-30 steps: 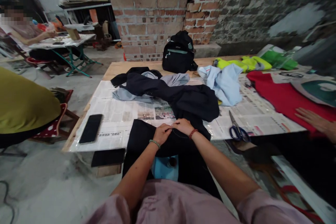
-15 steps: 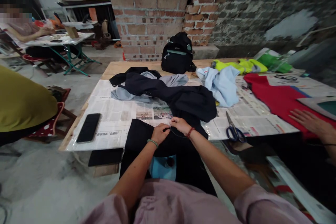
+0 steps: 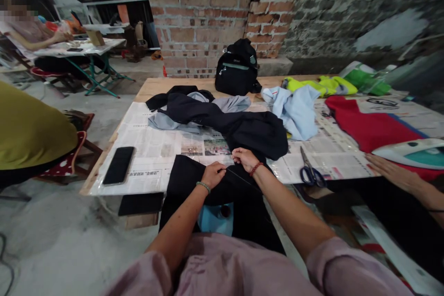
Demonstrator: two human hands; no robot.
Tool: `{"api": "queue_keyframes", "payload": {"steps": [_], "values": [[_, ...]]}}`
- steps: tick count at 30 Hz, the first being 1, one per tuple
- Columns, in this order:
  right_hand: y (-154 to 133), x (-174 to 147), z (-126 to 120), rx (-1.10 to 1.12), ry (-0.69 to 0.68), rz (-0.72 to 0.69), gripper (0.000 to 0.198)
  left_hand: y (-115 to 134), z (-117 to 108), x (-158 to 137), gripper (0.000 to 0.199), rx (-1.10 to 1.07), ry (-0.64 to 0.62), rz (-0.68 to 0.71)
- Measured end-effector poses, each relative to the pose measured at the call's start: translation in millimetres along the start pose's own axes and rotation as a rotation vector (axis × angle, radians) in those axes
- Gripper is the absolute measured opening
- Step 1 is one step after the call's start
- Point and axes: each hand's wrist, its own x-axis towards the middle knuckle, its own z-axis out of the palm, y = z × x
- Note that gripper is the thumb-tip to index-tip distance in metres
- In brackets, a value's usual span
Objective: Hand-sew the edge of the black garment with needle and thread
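Note:
Black cloth (image 3: 189, 178) lies over the table's front edge and my lap. My left hand (image 3: 212, 175) is closed on it, fingertips pinched together. To the right and a little higher, my right hand (image 3: 244, 159) is closed in a pinch, slightly apart from the left. A thin thread (image 3: 239, 174) shows between and below the hands; whether a needle is in my right fingers is too small to see. Just beyond my hands, a heap of dark garments (image 3: 222, 118) rests on the newspaper. Dark-handled scissors (image 3: 311, 173) lie to the right.
A phone (image 3: 119, 165) lies on the newspaper at left. A black backpack (image 3: 236, 68) stands at the back, near light blue cloth (image 3: 293, 110). At right, another person's hand (image 3: 395, 172) is beside an iron (image 3: 412, 151) and red cloth (image 3: 360, 122). Another person sits close on the left.
My right hand has moved up and right, away from my left, opening a gap with thread across it. The iron has come further into view, and the other person's hand has shifted left.

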Motion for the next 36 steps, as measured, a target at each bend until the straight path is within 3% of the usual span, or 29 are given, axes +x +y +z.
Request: {"api": "queue_keyframes", "payload": {"steps": [5, 8, 10, 12, 15, 17, 20, 25, 32, 36], "values": [[-17, -17, -2, 0.153, -0.205, -0.016, 0.021, 1, 0, 0, 0.013, 0.002, 0.008, -0.003], [-25, -28, 5, 0.253, -0.309, -0.003, 0.017, 1, -1, 0, 0.015, 0.016, 0.004, -0.009], [-27, -34, 11, 0.225, -0.329, -0.082, 0.013, 1, -1, 0, 0.016, 0.030, 0.000, -0.021], [-26, -38, 15, 0.061, -0.292, -0.254, 0.012, 1, -1, 0, 0.015, 0.038, -0.002, -0.036], [-25, -42, 11, -0.413, -0.257, -0.613, 0.013, 0, -2, -1, 0.013, 0.028, -0.004, -0.034], [-27, -43, 0, -0.719, -0.342, -0.838, 0.015, -1, -2, -2, 0.013, 0.020, -0.010, -0.005], [-37, -41, -23, -0.993, -0.423, -1.079, 0.024, -3, -1, -2, 0.013, 0.010, -0.010, 0.028], [-65, -30, -66, -1.258, -0.276, -1.207, 0.030, -6, 1, -2, 0.012, 0.021, -0.002, 0.011], [-97, -15, -115, -1.559, -0.036, -1.220, 0.029, -2, -1, -1, 0.014, 0.031, -0.008, -0.008], [-111, -16, -135, -1.676, 0.103, -1.155, 0.025, -1, -1, -1, 0.013, 0.028, -0.012, -0.014]]}}
